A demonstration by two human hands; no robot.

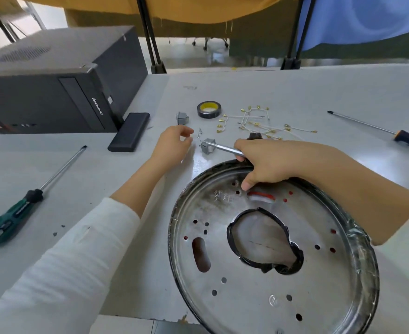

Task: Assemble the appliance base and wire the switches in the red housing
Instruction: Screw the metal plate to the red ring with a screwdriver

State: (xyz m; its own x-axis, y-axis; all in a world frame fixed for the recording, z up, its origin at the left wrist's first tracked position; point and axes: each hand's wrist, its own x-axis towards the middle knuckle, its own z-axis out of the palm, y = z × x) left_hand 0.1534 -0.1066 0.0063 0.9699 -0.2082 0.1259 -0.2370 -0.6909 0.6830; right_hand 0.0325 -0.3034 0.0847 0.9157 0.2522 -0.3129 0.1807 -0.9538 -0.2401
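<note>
Right hand (268,162): gripping a screwdriver shaft (225,148), tip touching a grey switch (207,145).
Left hand (173,143): hovering beside the switch, fingers loosely curled, holding nothing.
Metal base plate (246,280): lying near the table's (319,92) front edge, under the right wrist.
Wires (258,121): lying behind the hands.

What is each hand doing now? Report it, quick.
Left hand: open, fingers loosely curled, holding nothing, near small screws.
Right hand: grips a screwdriver.
</note>
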